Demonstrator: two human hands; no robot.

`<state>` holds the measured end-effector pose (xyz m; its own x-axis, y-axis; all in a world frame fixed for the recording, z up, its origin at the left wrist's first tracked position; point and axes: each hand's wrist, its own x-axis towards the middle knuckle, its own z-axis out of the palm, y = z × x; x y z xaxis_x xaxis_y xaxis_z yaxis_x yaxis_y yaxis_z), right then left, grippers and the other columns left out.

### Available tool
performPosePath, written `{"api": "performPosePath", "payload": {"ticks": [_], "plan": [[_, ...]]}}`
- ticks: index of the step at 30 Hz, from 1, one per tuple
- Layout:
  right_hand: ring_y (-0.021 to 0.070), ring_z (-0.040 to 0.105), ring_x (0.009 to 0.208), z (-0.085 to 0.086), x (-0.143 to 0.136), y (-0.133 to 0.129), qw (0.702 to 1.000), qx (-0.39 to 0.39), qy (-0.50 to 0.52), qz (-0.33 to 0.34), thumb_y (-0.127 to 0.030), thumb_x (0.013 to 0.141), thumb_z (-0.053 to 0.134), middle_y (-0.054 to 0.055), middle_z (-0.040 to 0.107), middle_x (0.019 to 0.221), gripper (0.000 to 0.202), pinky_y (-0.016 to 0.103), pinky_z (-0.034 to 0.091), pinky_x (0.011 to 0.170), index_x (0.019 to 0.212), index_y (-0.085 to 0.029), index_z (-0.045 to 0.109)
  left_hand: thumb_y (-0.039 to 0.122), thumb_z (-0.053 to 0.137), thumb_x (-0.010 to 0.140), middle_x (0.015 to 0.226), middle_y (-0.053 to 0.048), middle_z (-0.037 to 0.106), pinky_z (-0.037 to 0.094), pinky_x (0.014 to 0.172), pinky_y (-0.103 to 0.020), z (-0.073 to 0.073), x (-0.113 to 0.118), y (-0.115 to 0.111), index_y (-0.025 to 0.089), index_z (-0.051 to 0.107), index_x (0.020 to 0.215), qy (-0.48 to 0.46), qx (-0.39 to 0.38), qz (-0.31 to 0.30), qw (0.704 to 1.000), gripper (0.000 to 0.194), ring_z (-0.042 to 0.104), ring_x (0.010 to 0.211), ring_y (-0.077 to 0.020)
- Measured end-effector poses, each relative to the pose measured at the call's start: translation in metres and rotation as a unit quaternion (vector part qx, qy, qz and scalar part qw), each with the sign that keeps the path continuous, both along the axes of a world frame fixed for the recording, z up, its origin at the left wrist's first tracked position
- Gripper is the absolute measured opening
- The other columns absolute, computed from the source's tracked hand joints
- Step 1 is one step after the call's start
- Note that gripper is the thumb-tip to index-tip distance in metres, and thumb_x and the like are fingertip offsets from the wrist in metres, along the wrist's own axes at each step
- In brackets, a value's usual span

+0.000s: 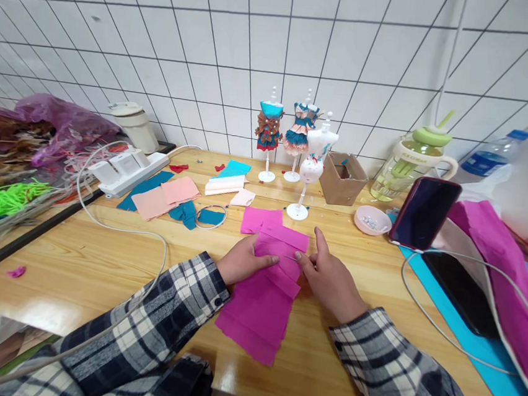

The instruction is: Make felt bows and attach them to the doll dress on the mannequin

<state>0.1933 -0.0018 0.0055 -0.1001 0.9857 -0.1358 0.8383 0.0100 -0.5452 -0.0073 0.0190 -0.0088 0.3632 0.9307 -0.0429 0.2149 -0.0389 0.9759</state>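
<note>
A magenta crepe-like sheet [257, 312] lies on the wooden table in front of me, with more folded pieces of the same colour at its far end. My left hand [244, 259] grips a folded magenta strip [280, 249], thumb on top. My right hand [329, 276] pinches a thin needle [292, 258] between thumb and a finger, its tip pointing left over the strip; the index finger sticks up. Beyond the hands stands a bare white mini dress form [321, 144]. Two dressed mini forms [269, 127] [301, 127] stand behind it.
Peach pieces [165, 198], teal scraps [183, 213] and a ring [210, 216] lie left of centre. A power strip [130, 173] with its cable sits further left. To the right are a pink bowl [372, 221], cardboard box [343, 181], propped phone [425, 213] and jug [407, 165].
</note>
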Motion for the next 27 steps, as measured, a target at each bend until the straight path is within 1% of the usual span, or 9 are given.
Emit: {"api": "performPosePath", "payload": {"ticks": [7,13,16,24,27], "plan": [[0.0209,0.061,0.074,-0.0004,-0.0009,0.0000,1.000,0.000,0.005,0.000,-0.048,0.092,0.037,0.003,0.067,0.079,0.070,0.026,0.033,0.058,0.148,-0.016,0.009,0.035,0.071,0.072,0.113,-0.010,0.067,0.045,0.094,-0.038,0.0020,0.0020,-0.0008,0.013,0.062,0.111,0.015,0.010,0.000,1.000,0.046,0.062,0.102,-0.0265],[0.0226,0.062,0.079,-0.0003,-0.0011,0.0005,1.000,-0.006,-0.009,0.012,-0.047,0.093,0.035,0.005,0.068,0.081,0.068,0.027,0.035,0.062,0.148,-0.014,0.012,0.034,0.071,0.072,0.113,-0.009,0.067,0.045,0.094,-0.037,0.0011,0.0021,-0.0009,0.014,0.061,0.112,0.024,0.026,0.012,0.999,0.045,0.062,0.102,-0.0251],[0.0231,0.063,0.081,-0.0009,-0.0014,0.0001,1.000,-0.005,-0.012,0.016,-0.048,0.093,0.034,0.006,0.068,0.082,0.068,0.028,0.035,0.063,0.148,-0.014,0.012,0.035,0.071,0.072,0.113,-0.009,0.067,0.045,0.093,-0.037,0.0012,0.0024,-0.0014,0.014,0.061,0.111,0.021,0.022,0.010,0.999,0.045,0.062,0.101,-0.0249],[0.0223,0.063,0.082,-0.0002,-0.0022,-0.0002,1.000,0.003,-0.020,0.013,-0.048,0.093,0.035,0.006,0.069,0.085,0.065,0.027,0.035,0.062,0.147,-0.016,0.016,0.037,0.072,0.071,0.109,-0.009,0.069,0.045,0.095,-0.040,0.0010,0.0025,-0.0012,0.014,0.063,0.108,0.002,0.009,-0.003,1.000,0.044,0.061,0.104,-0.0272],[0.0227,0.063,0.083,0.0002,-0.0019,-0.0004,0.999,0.007,-0.028,0.014,-0.047,0.093,0.035,0.006,0.069,0.087,0.064,0.027,0.035,0.062,0.147,-0.017,0.018,0.036,0.072,0.071,0.109,-0.008,0.069,0.043,0.097,-0.040,0.0015,0.0021,-0.0010,0.015,0.063,0.108,0.010,0.020,0.000,1.000,0.044,0.062,0.104,-0.0265]]}}
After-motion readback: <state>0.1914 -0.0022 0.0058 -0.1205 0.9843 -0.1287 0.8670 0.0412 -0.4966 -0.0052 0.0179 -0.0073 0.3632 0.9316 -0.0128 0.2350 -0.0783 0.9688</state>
